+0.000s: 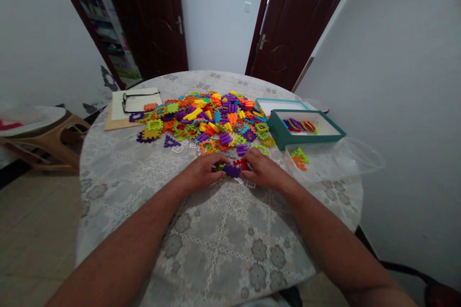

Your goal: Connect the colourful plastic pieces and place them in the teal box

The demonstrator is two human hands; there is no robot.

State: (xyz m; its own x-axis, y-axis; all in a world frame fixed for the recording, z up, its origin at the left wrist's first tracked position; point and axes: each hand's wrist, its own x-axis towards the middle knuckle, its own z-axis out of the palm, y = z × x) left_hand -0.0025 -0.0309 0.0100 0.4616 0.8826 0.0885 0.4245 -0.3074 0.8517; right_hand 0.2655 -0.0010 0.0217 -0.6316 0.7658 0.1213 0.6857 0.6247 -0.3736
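Observation:
Between my two hands, just in front of the heap, is a small cluster of toothed plastic building pieces. A purple piece [232, 171] faces me, with a red piece [242, 164] behind it to the right and a bit of green at its left. My left hand [207, 171] is closed on the left side of the cluster, fingers curled over it. On the right side, my right hand [262, 169] grips around the red and purple pieces. Whether the pieces are fully joined is hidden by my fingers. Right beyond them spreads a heap of colourful interlocking pieces [216, 120].
A teal box [306, 141] holding colourful pieces stands at right, its lid [281, 104] behind it. Nearer lies a clear plastic container [334, 163] with green and orange pieces. Black-framed glasses [125, 100] rest on paper [140, 105] at left. A patterned cloth [219, 244] covers the round table.

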